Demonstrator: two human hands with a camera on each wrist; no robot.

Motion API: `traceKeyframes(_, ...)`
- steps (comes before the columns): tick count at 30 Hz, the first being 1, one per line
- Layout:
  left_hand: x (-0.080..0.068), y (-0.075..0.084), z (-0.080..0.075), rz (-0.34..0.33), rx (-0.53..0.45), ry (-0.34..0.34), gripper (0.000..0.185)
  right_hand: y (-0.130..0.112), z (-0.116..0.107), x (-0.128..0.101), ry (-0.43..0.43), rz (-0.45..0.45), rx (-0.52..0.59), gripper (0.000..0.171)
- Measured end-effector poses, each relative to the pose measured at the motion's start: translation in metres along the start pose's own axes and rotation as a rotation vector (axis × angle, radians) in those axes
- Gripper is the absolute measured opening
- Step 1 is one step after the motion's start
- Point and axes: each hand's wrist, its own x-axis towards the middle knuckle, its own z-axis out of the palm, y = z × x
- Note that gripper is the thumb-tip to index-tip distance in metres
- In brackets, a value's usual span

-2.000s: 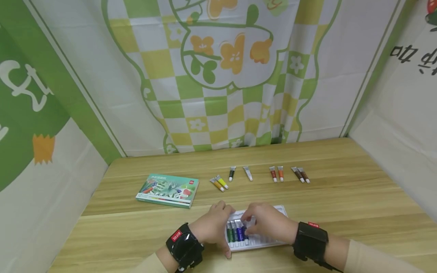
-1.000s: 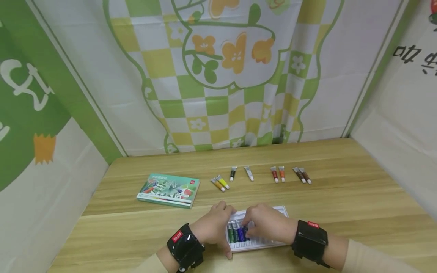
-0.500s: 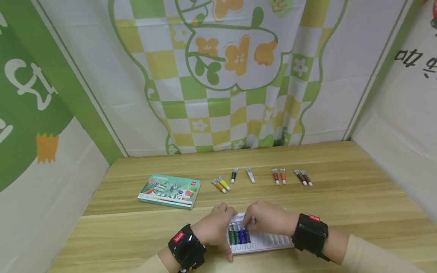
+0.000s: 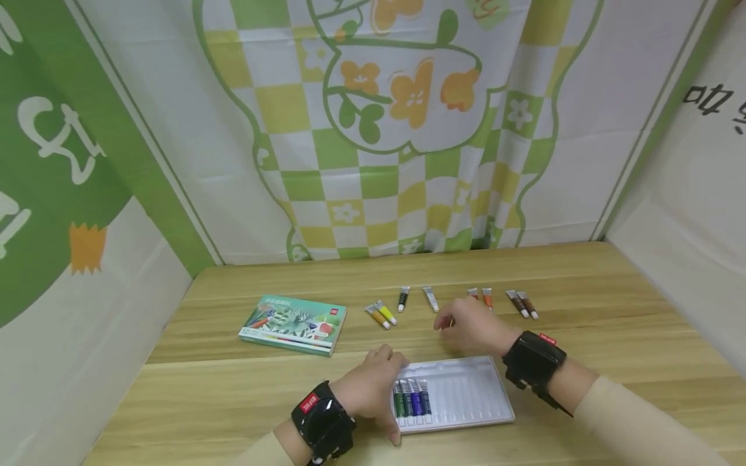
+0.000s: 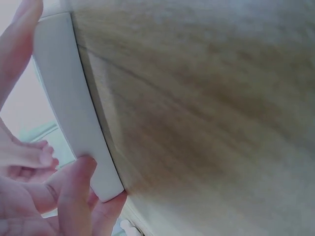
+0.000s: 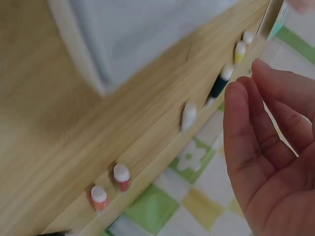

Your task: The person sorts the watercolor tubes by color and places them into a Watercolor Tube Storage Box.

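A white plastic tray lies on the table in front of the person. Several green, blue and violet paint tubes fill its left slots. My left hand grips the tray's left end, thumb at the near corner and fingers at the far one; the left wrist view shows fingertips against its side wall. Past the tray's far edge hovers my right hand, fingers loosely bent with nothing between them. It partly hides a red tube beside an orange tube. A white tube is near its fingertips.
Left of the tray lies a green illustrated paint box. Across the back are an ochre tube, a yellow tube, a black tube and two brown tubes. A checked curtain hangs behind the table.
My right hand has left the tubes in the tray and moved away toward the back row, uncovering the tray's right slots. My left hand stays on the tray's left end.
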Motion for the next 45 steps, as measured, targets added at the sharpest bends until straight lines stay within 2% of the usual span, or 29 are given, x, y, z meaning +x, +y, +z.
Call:
traceKeyframes(4, 0.001, 0.0, 0.001, 0.004, 0.005, 0.002, 0.114, 0.013, -0.009, 0.018, 0.031, 0.048, 0.006, 0.01)
traceKeyframes(10, 0.002, 0.001, -0.001, -0.003, -0.004, -0.007, 0.113, 0.02, -0.015, 0.045, 0.058, 0.129, 0.084, 0.008)
traceKeyframes(14, 0.0, 0.0, -0.001, -0.011, 0.002, -0.011, 0.113, 0.022, -0.01, 0.06, 0.098, 0.17, 0.068, 0.009)
traceKeyframes(17, -0.001, -0.001, 0.0, -0.013, 0.011, -0.013, 0.113, 0.025, -0.004, 0.069, 0.114, 0.225, 0.101, 0.013)
traceKeyframes(21, -0.003, -0.001, 0.002, 0.004, 0.027, 0.002, 0.114, 0.029, 0.002, 0.077, 0.115, 0.316, 0.155, 0.018)
traceKeyframes(25, -0.003, 0.0, 0.001, 0.02, 0.039, 0.014, 0.115, 0.033, 0.005, 0.081, 0.105, 0.363, 0.165, 0.02)
traceKeyframes(37, 0.002, 0.003, 0.001, 0.002, 0.022, -0.002, 0.112, 0.028, 0.007, 0.085, 0.108, 0.348, 0.072, 0.028)
traceKeyframes(45, -0.003, 0.001, -0.001, 0.003, 0.032, 0.014, 0.113, 0.02, 0.01, 0.083, 0.118, 0.316, 0.038, 0.032)
